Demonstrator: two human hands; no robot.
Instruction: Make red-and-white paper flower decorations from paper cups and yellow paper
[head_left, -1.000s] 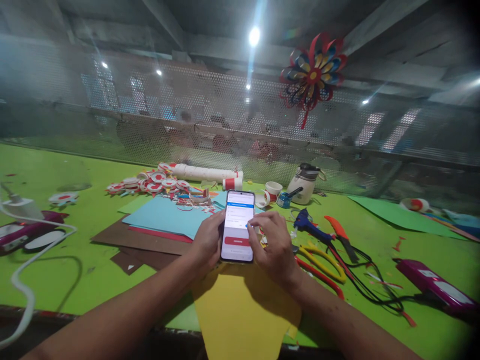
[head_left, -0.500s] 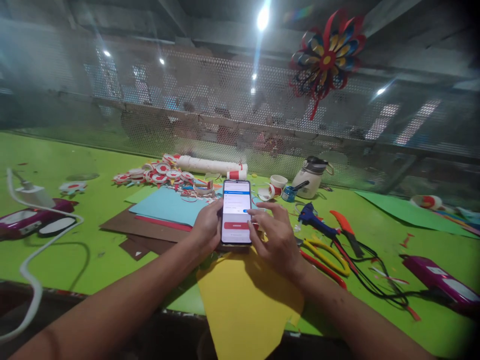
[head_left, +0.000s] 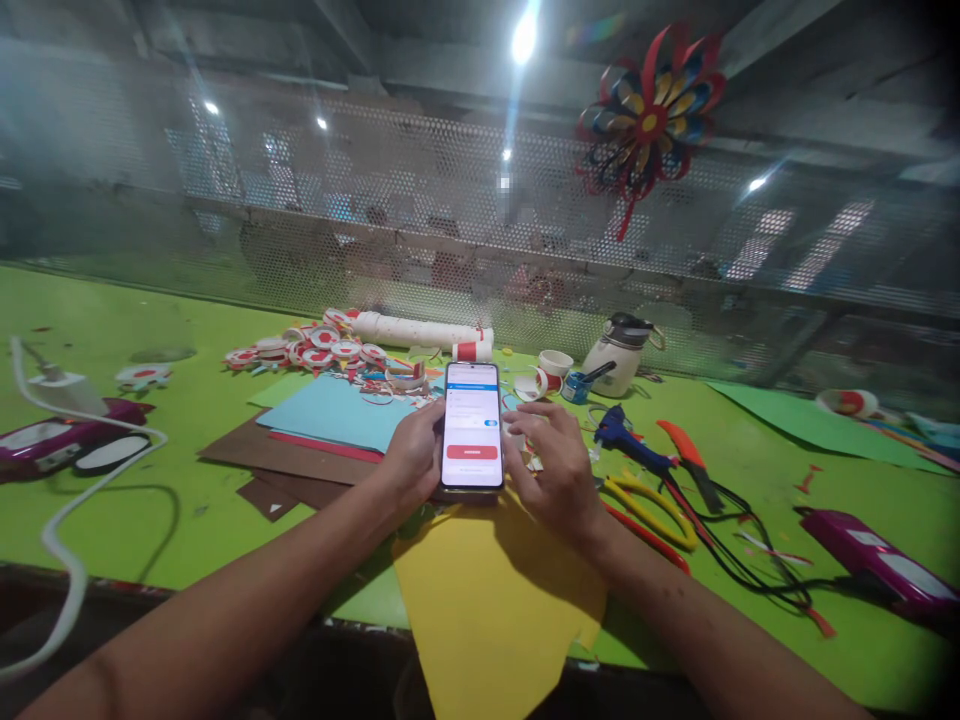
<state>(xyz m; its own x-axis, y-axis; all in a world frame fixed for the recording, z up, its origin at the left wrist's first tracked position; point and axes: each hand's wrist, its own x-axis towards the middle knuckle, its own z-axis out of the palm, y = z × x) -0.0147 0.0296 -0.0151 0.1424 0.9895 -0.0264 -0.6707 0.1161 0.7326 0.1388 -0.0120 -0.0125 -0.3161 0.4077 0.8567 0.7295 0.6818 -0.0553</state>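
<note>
The left hand (head_left: 416, 452) grips a smartphone (head_left: 472, 430); the right hand (head_left: 556, 468) hovers just beside it, fingers loosely apart; yellow paper (head_left: 499, 600) lies below both hands.

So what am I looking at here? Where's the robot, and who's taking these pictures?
There's no robot: these are a person's bare hands. Every picture comes from one camera worn on that person's head, looking forward and down, so the arms reach in from the bottom.

The left hand holds a phone with its screen lit. The right hand is beside the screen, fingers bent; I can't tell whether it touches.

On the green table lie yellow paper, blue paper and a pile of red-and-white pieces. A bottle stands farther back.
</note>
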